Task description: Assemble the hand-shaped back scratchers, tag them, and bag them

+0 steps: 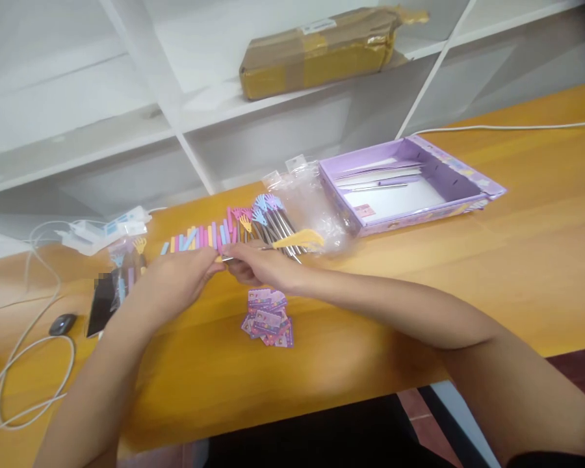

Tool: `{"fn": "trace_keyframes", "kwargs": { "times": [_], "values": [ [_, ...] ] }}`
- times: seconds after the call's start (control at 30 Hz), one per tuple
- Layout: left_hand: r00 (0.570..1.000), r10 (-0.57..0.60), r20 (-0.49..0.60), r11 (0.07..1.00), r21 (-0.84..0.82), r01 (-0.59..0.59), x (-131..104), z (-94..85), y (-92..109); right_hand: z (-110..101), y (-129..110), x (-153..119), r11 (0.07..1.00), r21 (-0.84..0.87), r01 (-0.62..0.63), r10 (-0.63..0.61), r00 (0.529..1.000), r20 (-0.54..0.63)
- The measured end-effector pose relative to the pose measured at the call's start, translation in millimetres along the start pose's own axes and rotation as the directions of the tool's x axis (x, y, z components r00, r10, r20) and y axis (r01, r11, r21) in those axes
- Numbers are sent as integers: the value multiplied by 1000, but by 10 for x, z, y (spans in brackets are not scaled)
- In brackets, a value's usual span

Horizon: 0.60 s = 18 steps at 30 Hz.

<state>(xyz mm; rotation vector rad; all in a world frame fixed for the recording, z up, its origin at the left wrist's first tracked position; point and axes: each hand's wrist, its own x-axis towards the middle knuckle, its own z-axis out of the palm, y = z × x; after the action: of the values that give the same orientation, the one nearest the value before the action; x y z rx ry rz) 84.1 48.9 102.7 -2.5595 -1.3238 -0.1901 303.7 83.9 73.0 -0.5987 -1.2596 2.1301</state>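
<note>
My right hand [253, 263] is closed on a metal rod with a yellow hand-shaped end [306, 239], which points right. My left hand [188, 276] meets it at the rod's other end, its fingers pinched together; what they hold is mostly hidden. Behind my hands lies a row of pink, blue, yellow and purple tubes [189, 239]. Beside them are several metal rods [283, 227] with blue, pink and yellow hand-shaped ends. Nearer to me is a pile of small purple cards [268, 320].
Clear plastic bags [312, 201] lie beside a purple box [468, 207] at the back right. To the left are a filled plastic bag [127, 263], a black phone [101, 302], a mouse [62, 324] and white cables [73, 364]. A taped carton [316, 55] rests on the shelf.
</note>
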Motion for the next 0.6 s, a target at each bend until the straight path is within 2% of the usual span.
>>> {"fn": "trace_keyframes", "kwargs": {
  "times": [0.13, 0.27, 0.43, 0.6],
  "values": [
    [996, 75, -54, 987, 145, -67, -22, 5, 288, 11, 170, -110, 993, 109, -54, 51, 998, 35],
    [979, 197, -51, 970, 156, -187, -222, -27, 542, 97, 379, -434, 976, 199, -91, 78, 994, 72],
    [982, 186, -11, 982, -9, -187, -533, -81, 769, 233, 520, -822, 978, 190, -85, 73, 995, 66],
    [988, 145, 52, 973, -187, -133, -739, -91, 875, 300, 616, -945, 977, 167, -130, 123, 991, 55]
  ]
}}
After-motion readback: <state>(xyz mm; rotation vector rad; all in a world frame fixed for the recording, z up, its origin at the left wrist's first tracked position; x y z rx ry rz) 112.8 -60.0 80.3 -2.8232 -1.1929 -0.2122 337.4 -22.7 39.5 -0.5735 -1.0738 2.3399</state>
